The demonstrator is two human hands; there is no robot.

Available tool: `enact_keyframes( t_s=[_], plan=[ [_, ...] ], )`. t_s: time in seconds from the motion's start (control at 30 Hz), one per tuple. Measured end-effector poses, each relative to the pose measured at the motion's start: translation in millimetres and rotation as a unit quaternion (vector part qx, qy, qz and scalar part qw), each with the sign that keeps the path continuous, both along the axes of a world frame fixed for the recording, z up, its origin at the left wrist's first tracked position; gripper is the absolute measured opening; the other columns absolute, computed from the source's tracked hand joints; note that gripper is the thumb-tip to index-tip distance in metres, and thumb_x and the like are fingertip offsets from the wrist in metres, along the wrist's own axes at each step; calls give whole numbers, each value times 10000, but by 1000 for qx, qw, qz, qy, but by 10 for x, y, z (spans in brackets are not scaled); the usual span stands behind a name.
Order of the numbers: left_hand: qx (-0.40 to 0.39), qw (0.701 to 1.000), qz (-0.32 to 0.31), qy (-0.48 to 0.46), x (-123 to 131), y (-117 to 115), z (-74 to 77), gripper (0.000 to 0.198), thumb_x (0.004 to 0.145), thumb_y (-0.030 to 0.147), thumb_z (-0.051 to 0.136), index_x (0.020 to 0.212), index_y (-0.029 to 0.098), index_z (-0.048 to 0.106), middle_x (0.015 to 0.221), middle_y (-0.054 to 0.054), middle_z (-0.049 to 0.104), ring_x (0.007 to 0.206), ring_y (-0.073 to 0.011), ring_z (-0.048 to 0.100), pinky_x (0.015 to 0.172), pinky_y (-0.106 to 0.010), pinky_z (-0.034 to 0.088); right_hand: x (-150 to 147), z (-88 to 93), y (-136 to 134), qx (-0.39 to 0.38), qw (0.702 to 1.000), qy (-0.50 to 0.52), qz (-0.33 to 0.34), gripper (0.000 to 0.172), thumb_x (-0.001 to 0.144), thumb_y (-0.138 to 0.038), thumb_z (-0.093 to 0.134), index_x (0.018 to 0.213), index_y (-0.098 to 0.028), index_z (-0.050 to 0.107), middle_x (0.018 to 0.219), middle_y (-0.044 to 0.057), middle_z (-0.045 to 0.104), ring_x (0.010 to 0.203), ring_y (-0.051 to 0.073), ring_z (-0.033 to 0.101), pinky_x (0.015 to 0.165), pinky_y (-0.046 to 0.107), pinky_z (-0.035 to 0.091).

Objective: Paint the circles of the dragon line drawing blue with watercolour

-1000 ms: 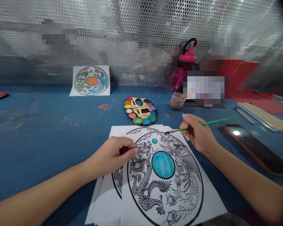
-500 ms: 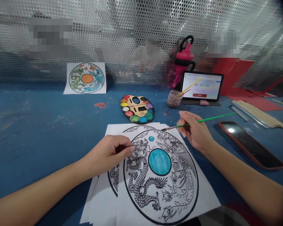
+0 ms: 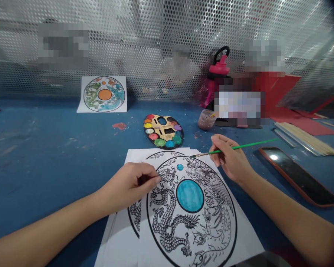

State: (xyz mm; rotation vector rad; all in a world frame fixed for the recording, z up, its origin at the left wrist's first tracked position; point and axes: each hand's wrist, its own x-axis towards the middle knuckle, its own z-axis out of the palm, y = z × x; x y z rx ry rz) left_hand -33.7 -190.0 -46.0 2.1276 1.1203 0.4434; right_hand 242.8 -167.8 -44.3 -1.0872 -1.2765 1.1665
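Observation:
My right hand (image 3: 229,157) pinches a green paintbrush (image 3: 245,145), its dark bristle tip pointing left, over or near the top edge of the colouring sheet (image 3: 247,243). Whether the bristles touch the paper, I cannot tell. Printed on that sheet are a dragon and a phoenix inside a ring, with a large disc (image 3: 190,195) and a small disc (image 3: 179,167) painted blue. My left hand (image 3: 137,183) rests on the sheet's left side over the dragon, fingers curled and thumb near the forefinger; anything between them is hidden. More printed sheets (image 3: 115,237) lie underneath.
Beyond the sheets sits an oval paint palette (image 3: 167,130). A cup of murky water (image 3: 206,120) stands right of it, before a blurred-out tablet and a pink bottle (image 3: 219,68). A phone (image 3: 297,178) and sticks (image 3: 308,139) lie rightward; a painted picture (image 3: 104,94) stands at the back left.
The whole view has shifted slightly, so things sit a little lower in the picture. Both hands and the brush keep nearly the same place over the sheet.

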Motion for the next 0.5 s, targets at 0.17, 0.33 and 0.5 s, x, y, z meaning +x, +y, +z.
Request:
enact_keyframes(
  t_s=[0.17, 0.33, 0.5],
  plan=[
    [12, 1000, -7, 4, -8, 2, -26, 271, 880, 340, 466, 710, 160, 577, 618, 19, 511, 543, -86, 410, 499, -195, 312, 5, -4, -10, 7, 1000, 0, 3, 310, 870, -362, 545, 617, -199, 471, 417, -48, 503, 349, 60, 416, 378, 219, 221],
    [24, 1000, -12, 10, -5, 13, -37, 266, 883, 323, 457, 704, 157, 561, 618, 17, 500, 549, -91, 412, 508, -205, 312, -59, 69, 118, 63, 994, -90, 0, 296, 860, -366, 555, 636, -198, 456, 488, -13, 605, 433, 78, 495, 454, 210, 359],
    [27, 999, -16, 8, -6, 10, -35, 248, 880, 317, 461, 726, 160, 575, 639, 12, 527, 564, -94, 438, 519, -209, 323, -249, 164, 431, 98, 976, -189, 54, 214, 798, -270, 610, 697, -212, 430, 554, -4, 643, 483, 106, 559, 468, 233, 402]
  ],
)
